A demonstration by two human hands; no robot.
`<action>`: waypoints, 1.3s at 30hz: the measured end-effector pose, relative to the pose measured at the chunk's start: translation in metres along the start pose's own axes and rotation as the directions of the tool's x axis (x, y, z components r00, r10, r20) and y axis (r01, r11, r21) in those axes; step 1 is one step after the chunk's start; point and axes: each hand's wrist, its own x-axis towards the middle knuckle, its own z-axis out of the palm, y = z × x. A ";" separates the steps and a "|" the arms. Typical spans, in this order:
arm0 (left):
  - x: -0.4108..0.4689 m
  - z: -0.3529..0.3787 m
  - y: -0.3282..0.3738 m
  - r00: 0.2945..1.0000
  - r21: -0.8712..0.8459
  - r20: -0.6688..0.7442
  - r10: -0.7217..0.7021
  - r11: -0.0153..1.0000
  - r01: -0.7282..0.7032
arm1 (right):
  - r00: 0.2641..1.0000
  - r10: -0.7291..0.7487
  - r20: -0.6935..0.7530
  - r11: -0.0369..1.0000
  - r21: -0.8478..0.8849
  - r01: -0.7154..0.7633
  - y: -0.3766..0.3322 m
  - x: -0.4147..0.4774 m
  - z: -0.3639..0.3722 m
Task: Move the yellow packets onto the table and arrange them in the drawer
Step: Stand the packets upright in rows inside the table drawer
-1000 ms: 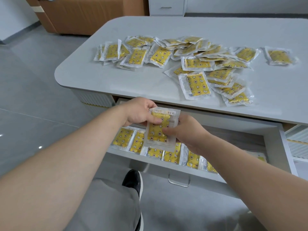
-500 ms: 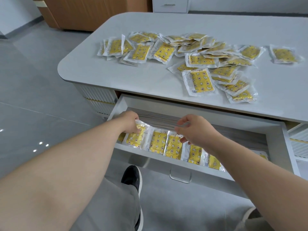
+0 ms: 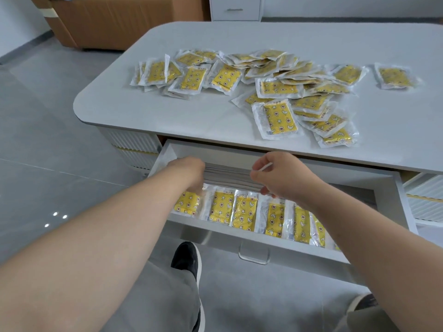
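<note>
Half a dozen or more yellow packets (image 3: 244, 212) lined side by side along the front of the open drawer (image 3: 402, 207), overlapping slightly; many more heaped loose on the tabletop (image 3: 167, 111) above, one lone packet (image 3: 395, 77) set apart at the far right. Arranging step under way, by the look of it, and far from done given the heap (image 3: 280, 116). Left hand (image 3: 189, 171) down at the row's left end, fingers (image 3: 199, 188) bent onto the top edge of the leftmost packet (image 3: 187, 203); pinching or merely pressing, cannot tell. Right hand (image 3: 282, 178) over the middle of the row, fingers loosely curled, thumb out, gripping nothing visible. Next, probably: seat that end packet flush with its neighbour, then reach up for another from the heap; needs a light touch, slippery film wrappers likely to slide and topple the row. Grey layered stack (image 3: 227, 173) behind the row. Pale grey rounded tabletop, grey tiled floor (image 3: 48, 140), brown cabinet (image 3: 119, 20) and white drawer unit (image 3: 236, 8) beyond.
</note>
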 end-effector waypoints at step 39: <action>-0.006 -0.097 0.129 0.843 -0.616 -0.496 -0.210 0.769 -0.171 | 0.854 0.264 -0.448 0.959 0.030 -0.280 0.033 0.054 -0.131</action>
